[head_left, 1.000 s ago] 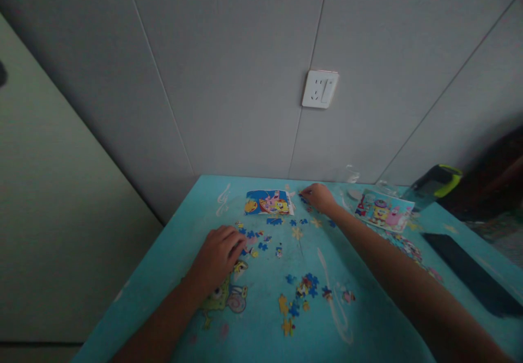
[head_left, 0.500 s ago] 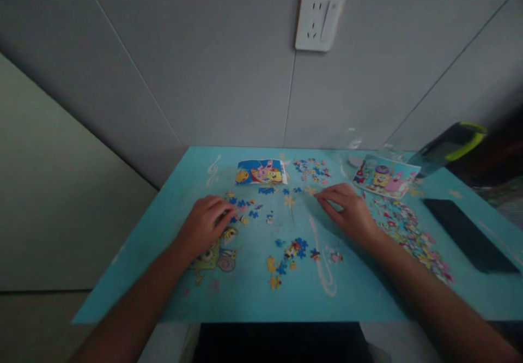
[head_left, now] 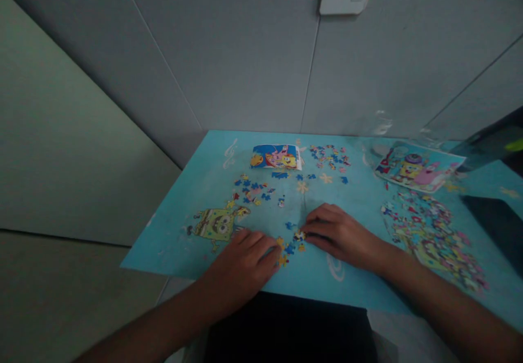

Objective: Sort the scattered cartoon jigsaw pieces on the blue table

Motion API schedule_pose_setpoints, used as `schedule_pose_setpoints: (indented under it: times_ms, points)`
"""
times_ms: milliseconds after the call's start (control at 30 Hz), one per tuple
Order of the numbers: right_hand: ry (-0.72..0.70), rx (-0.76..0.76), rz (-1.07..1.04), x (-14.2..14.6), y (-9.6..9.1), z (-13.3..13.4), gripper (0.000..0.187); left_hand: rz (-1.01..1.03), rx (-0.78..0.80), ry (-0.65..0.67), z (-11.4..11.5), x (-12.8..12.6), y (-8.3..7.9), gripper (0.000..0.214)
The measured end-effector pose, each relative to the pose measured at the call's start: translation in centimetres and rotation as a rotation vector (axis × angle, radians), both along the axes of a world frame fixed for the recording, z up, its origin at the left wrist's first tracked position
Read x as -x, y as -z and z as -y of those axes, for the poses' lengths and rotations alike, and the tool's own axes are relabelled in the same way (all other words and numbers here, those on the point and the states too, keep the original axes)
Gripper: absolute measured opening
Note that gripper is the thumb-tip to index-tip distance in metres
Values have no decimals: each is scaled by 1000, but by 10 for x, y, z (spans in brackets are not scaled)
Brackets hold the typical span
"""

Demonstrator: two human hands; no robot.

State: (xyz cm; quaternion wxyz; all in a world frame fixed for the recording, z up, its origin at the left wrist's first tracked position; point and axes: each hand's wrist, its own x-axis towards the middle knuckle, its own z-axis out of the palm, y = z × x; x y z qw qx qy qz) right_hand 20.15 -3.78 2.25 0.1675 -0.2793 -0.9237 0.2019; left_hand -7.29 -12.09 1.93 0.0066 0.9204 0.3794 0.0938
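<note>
Just in front of me, a small cluster of jigsaw puzzle pieces (head_left: 290,249) in blue and yellow lies on the turquoise table mat (head_left: 183,188). My left hand (head_left: 255,256) rests at the left side of this cluster, fingers curled and closed by the yellow pieces; what they hold, if anything, is hidden. From the right, my right hand (head_left: 339,235) reaches in with its fingers pinched at a small puzzle piece (head_left: 299,235). A single blue piece (head_left: 290,225) lies just beyond. Another loose group of puzzle pieces (head_left: 253,188) is farther back on the left.
A picture card (head_left: 276,157) lies at the back, with more puzzle pieces (head_left: 330,157) beside it. On the right are a larger picture sheet (head_left: 419,167), a big heap of pieces (head_left: 433,237) and a dark flat slab (head_left: 496,224). The wall (head_left: 253,68) borders the far edge.
Both hands have come nearer to me and to the front cluster: the left from the back-left pieces, the right from beside the back row. The camera view has tilted down and turned left.
</note>
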Motion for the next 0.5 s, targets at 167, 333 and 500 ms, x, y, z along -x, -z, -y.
schedule_pose_setpoints:
  times_ms: [167,333,500]
  points:
    - [28,38,-12,-2,4,-3,24,-2,17,-52,-2,-6,2,30]
    - [68,45,-16,-1,7,-4,27,-12,74,-70,-5,-3,2,26]
    - [112,69,3,-1,7,-2,26,31,100,-57,-9,3,2,22]
